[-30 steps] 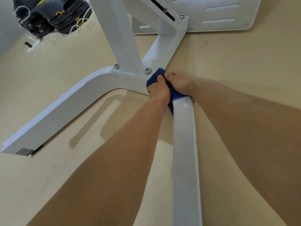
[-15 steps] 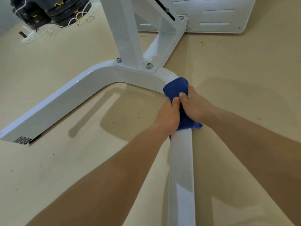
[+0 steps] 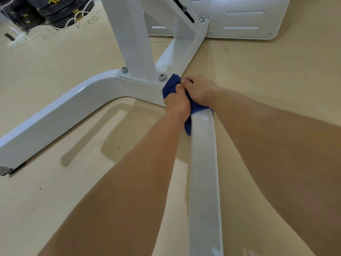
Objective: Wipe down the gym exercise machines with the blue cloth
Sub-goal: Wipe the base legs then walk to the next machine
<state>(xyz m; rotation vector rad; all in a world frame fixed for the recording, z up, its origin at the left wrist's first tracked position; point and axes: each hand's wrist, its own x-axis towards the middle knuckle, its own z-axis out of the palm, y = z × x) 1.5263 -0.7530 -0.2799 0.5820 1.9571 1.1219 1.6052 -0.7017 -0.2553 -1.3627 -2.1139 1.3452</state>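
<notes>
Top left: stack of black weight plates with yellow markings (image 3: 55, 10), loose white cord (image 3: 79, 20) trailing onto the beige floor (image 3: 55, 58) beside it. White painted steel base leg (image 3: 55, 117) curved in from the lower left to the frame joint. There was a small label at its far-left end, unreadable. White square upright post (image 3: 132, 37) stood on the joint plate, with a silver bolt head (image 3: 125, 69) at its left and another at its right. Crumpled blue cloth (image 3: 170, 85) sat on the joint just right of that second bolt, draped over the start of the second white base leg (image 3: 203, 172), which ran toward the camera. Left hand (image 3: 178, 102) gripped the cloth's left side, fingers curled round it. Right hand (image 3: 200, 90) gripped it from the top right, fingers curled, touching the left hand. Top right: flat white slotted metal panel (image 3: 243, 19) on the floor.
</notes>
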